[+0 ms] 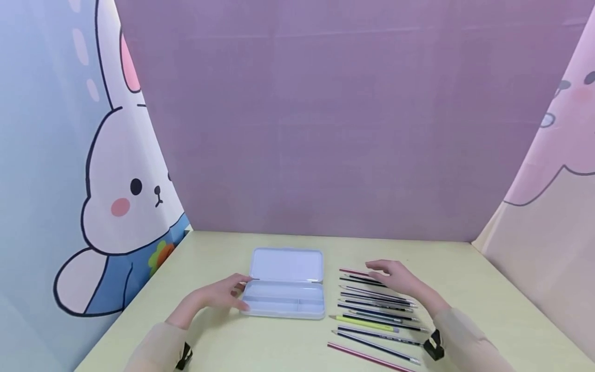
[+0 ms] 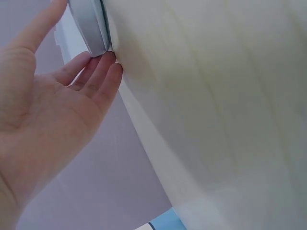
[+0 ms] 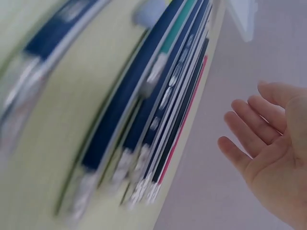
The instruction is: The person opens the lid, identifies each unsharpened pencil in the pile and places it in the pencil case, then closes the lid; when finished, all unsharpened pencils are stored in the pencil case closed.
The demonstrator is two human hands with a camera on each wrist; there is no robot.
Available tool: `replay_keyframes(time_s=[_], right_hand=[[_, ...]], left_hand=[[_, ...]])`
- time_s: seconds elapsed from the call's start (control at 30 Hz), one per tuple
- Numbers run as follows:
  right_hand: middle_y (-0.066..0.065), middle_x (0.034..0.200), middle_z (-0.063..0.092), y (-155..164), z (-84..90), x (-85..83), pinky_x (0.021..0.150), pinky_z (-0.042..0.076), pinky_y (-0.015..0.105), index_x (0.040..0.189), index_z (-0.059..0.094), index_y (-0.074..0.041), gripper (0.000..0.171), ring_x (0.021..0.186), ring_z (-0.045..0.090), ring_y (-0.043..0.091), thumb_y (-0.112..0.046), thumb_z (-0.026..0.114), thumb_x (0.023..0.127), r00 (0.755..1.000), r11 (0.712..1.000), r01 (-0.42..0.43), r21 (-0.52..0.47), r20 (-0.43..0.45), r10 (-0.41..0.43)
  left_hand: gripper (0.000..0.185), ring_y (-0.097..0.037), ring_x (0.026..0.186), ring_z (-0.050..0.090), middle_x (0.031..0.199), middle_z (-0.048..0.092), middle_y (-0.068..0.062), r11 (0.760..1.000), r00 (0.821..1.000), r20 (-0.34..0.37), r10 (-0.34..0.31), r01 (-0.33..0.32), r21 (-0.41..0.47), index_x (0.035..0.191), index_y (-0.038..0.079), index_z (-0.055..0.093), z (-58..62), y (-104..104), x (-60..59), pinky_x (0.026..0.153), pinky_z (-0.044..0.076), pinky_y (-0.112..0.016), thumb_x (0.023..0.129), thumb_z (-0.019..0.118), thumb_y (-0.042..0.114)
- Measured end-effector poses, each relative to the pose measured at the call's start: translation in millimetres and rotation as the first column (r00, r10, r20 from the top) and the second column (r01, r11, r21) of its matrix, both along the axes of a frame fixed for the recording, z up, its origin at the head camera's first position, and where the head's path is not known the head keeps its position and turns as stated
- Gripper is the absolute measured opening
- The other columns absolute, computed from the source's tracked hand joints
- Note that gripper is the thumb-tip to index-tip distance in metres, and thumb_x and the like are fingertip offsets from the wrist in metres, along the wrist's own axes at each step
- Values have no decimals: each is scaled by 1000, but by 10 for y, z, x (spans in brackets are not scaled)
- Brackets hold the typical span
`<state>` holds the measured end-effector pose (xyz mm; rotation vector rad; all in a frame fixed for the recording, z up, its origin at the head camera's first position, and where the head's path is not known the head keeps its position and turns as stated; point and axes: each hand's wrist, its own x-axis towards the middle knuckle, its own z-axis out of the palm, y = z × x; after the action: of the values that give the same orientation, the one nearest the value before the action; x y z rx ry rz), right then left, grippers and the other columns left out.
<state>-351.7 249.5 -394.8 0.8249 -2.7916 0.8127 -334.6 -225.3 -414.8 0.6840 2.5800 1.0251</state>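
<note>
Your left hand (image 1: 220,293) at the case (image 1: 284,314), your right hand (image 1: 401,279) released

The case sits open on the table (image 1: 223,346), its lid (image 1: 287,264) folded toward 12 o'clock. Your left fingers, relaxed and unclenched, touch its 9 o'clock edge. Your right fingers hang loosely bent above the far end of the pencils (image 1: 364,323), spread at 3 o'clock. A strip of table separates case from pencils; more runs to the far edge at 12 o'clock.
</note>
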Motion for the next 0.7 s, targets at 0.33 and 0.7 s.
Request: replay_keyframes(time_s=[0.33,0.7], right_hand=[[21,115,63,230,-111,-39,88,51,50,118,60,6,32,104,61,36,-14,56,94,999,999,39,-7,-7,-39],[16,96,68,439,-249,-72,75,56,38,106,64,8,22,87,64,29,-6,60,89,992,992,122,-30,-29,-123]], left_hand=[[78,-42,120,45,135,40,-24,1000,1000,-24,-6,6,24,137,-5,37,-90,-33,-53,101,40,-54,78,76,26],[77,-43,118,46,133,41,-27,996,997,-52,-61,64,59,135,-8,37,-165,-17,-26,100,41,-55,79,76,26]])
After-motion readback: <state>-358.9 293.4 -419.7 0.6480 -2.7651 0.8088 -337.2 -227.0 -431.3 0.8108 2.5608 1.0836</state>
